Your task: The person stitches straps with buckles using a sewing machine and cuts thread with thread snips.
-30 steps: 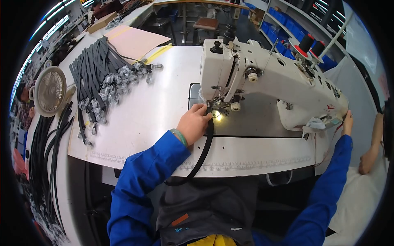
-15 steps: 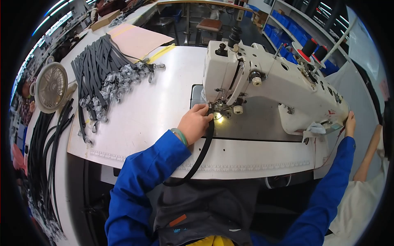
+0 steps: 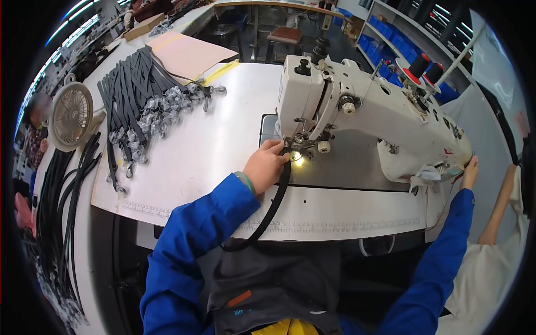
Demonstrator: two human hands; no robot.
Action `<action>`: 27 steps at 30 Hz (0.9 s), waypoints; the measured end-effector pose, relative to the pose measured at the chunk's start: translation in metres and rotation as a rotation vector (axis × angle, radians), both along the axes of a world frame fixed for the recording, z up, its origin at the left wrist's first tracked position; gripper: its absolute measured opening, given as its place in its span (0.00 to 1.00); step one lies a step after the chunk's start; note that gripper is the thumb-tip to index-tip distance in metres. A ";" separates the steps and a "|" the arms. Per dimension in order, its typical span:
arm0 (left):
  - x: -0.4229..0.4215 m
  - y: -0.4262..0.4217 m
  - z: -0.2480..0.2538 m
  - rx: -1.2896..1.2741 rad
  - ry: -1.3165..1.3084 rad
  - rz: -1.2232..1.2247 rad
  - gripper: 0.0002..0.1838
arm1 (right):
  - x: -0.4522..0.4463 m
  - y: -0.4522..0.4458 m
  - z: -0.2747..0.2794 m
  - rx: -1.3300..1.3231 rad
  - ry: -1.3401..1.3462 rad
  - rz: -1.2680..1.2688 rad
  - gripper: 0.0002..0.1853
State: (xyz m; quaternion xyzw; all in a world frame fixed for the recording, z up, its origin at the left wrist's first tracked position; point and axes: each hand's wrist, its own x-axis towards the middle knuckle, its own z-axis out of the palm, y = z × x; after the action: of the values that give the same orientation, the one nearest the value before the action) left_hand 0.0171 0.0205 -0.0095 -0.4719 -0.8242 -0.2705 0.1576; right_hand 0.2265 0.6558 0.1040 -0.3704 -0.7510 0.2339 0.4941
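My left hand [image 3: 267, 167] is closed on a black strap [image 3: 273, 209] right at the needle area of a white sewing machine [image 3: 365, 106]. The strap hangs from my fingers over the table's front edge towards my lap. A small lamp lights the metal plate beside my fingertips. Far to the right, my right hand [image 3: 470, 172] rests against the machine's rear end, at the handwheel side; its fingers are partly hidden there. Left of the machine, a pile of dark grey straps [image 3: 128, 92] with plastic-wrapped ends lies on the white table [image 3: 234, 95].
A small fan [image 3: 71, 111] stands at the left, above long black straps [image 3: 53, 223]. Pink sheets [image 3: 187, 56] lie behind the pile. Thread spools [image 3: 419, 66] top the machine. Another person's arm [image 3: 499, 206] shows at the far right.
My right hand has shifted slightly down and left along the machine's end. My left hand keeps its hold on the strap. The other person's hand at the right has moved out of sight.
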 end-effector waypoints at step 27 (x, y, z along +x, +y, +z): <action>0.001 0.001 0.003 0.013 -0.053 0.029 0.16 | 0.008 0.056 -0.040 0.172 -0.197 -0.127 0.30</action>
State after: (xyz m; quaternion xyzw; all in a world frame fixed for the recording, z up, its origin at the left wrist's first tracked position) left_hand 0.0181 0.0219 -0.0068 -0.4516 -0.8330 -0.2861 0.1426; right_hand 0.2348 0.7116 0.0642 -0.3946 -0.7881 0.0993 0.4619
